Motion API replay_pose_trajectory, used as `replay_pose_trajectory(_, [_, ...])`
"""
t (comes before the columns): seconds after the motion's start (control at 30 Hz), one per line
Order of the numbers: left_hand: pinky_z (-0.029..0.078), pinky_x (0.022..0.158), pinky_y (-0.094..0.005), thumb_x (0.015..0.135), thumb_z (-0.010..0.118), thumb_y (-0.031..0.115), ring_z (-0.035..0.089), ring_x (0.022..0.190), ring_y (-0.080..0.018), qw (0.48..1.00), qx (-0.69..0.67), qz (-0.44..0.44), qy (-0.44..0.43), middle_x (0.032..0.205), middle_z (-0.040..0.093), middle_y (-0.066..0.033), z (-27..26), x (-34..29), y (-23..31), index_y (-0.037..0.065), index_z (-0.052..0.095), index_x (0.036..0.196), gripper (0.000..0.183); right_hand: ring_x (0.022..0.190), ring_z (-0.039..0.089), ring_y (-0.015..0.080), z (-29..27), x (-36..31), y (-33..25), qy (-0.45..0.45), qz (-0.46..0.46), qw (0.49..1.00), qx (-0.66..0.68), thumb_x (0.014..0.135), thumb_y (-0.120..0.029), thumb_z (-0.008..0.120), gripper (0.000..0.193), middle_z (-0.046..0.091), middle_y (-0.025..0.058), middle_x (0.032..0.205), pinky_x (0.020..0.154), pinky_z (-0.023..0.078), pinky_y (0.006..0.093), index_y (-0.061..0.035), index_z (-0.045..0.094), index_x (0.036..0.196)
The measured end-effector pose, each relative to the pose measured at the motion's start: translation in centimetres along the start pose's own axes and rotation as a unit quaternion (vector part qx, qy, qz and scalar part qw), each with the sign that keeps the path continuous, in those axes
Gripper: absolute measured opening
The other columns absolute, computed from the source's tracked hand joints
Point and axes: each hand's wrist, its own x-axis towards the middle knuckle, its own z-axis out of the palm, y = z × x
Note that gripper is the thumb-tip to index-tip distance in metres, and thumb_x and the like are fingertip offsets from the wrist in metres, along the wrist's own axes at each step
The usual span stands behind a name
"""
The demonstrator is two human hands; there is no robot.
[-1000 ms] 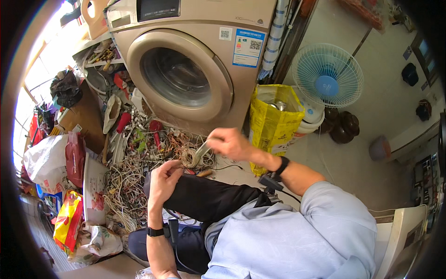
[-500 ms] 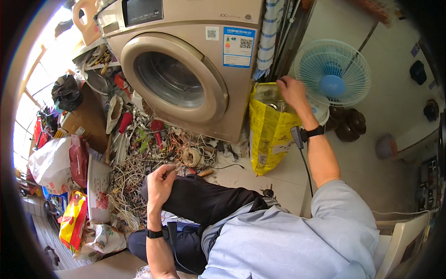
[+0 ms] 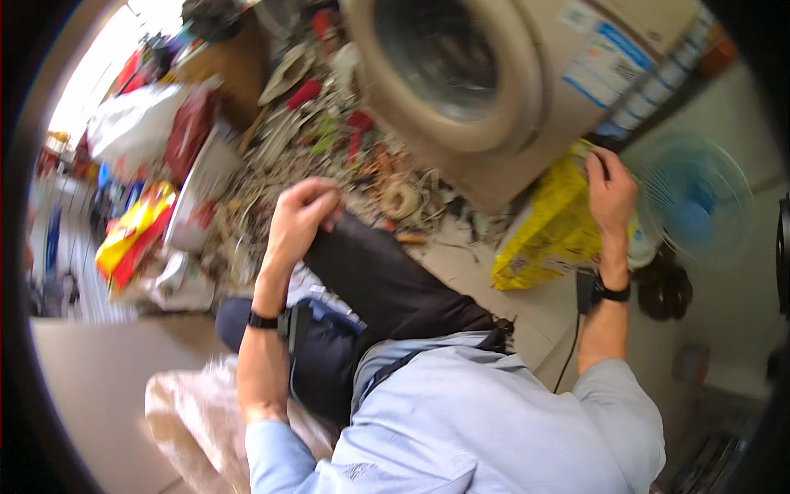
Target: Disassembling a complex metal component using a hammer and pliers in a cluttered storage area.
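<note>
My right hand (image 3: pixel 611 193) is at the top edge of a yellow bag (image 3: pixel 547 235) standing on the floor beside the washing machine. Its fingers are bent over the rim and appear to pinch it; motion blurs the fingertips. Above my raised knee in dark trousers (image 3: pixel 387 284), my left hand (image 3: pixel 298 216) hovers with its fingers curled together. Whatever they hold, if anything, is too small and smeared to make out. Beyond that hand spreads a heap of tangled cables and scrap (image 3: pixel 329 156), with a coil of pale cord (image 3: pixel 400 200) in it.
A washing machine (image 3: pixel 527 165) with a round door stands ahead. To the right are a blue fan (image 3: pixel 695 210) and brown jars (image 3: pixel 665 288). At left stand a white bucket (image 3: pixel 202 185), a red-and-yellow packet (image 3: pixel 136 239) and plastic bags. A pale woven sack (image 3: pixel 193 412) lies at lower left.
The view has swung, so the washing machine and bag appear farther right and tilted. My left hand has risen off the knee. My right hand stays by the bag's rim.
</note>
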Motion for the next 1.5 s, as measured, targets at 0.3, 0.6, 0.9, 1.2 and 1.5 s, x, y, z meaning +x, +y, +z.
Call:
replay_pose_trajectory(0.3, [0.053, 0.069, -0.0245, 0.098, 0.071, 0.019, 0.068, 0.076, -0.0102, 0.971, -0.124, -0.014, 0.204, 0.097, 0.076, -0.0053, -13.9, -1.7, -2.8, 0.002, 0.073, 0.116, 0.025, 0.075, 0.069, 0.0329, 11.9, -1.3, -11.7, -0.294, -0.161, 0.940, 0.070, 0.094, -0.010, 0.071, 0.011, 0.072, 0.0171, 0.089, 0.069, 0.055, 0.0354, -0.0005, 0.072, 0.101])
replay_pose_trajectory(0.6, [0.050, 0.065, -0.0227, 0.099, 0.070, 0.015, 0.065, 0.074, -0.0079, 0.960, -0.095, -0.059, 0.256, 0.093, 0.075, -0.0042, -20.8, -3.1, -7.9, 0.002, 0.073, 0.112, 0.019, 0.079, 0.067, 0.0359, 31.7, 2.5, -18.9, -0.477, -0.328, 0.814, 0.040, 0.095, -0.014, 0.069, 0.015, 0.069, 0.0202, 0.089, 0.072, 0.053, 0.0411, -0.0006, 0.069, 0.102])
replay_pose_trajectory(0.9, [0.053, 0.069, -0.0287, 0.094, 0.072, 0.017, 0.065, 0.071, -0.0117, 0.923, 0.237, -0.062, 0.296, 0.080, 0.073, -0.0091, -24.2, -6.4, -8.3, -0.002, 0.074, 0.105, 0.022, 0.087, 0.070, 0.0402, 55.3, -7.4, -14.7, -0.711, -0.302, 0.627, -0.094, 0.089, -0.026, 0.068, 0.029, 0.073, 0.0227, 0.093, 0.078, 0.055, 0.0488, -0.0007, 0.075, 0.102])
replay_pose_trajectory(1.2, [0.054, 0.068, -0.0340, 0.090, 0.075, 0.016, 0.069, 0.073, -0.0255, 0.927, 0.281, -0.173, 0.177, 0.088, 0.072, -0.0163, -24.9, -7.1, -10.5, -0.002, 0.071, 0.107, 0.025, 0.092, 0.069, 0.0466, 64.2, -24.2, -9.4, -0.767, -0.293, 0.569, -0.050, 0.089, -0.028, 0.066, 0.031, 0.073, 0.0252, 0.096, 0.083, 0.055, 0.0531, 0.0001, 0.074, 0.100])
replay_pose_trajectory(1.5, [0.056, 0.069, -0.0334, 0.086, 0.078, 0.008, 0.070, 0.081, -0.0247, 0.928, 0.325, -0.152, 0.098, 0.099, 0.072, -0.0153, -23.0, -4.8, -10.2, -0.001, 0.069, 0.116, 0.033, 0.089, 0.070, 0.0461, 64.3, -28.6, -10.6, -0.712, -0.334, 0.615, -0.063, 0.093, -0.027, 0.064, 0.032, 0.070, 0.0256, 0.106, 0.079, 0.057, 0.0552, 0.0006, 0.059, 0.109])
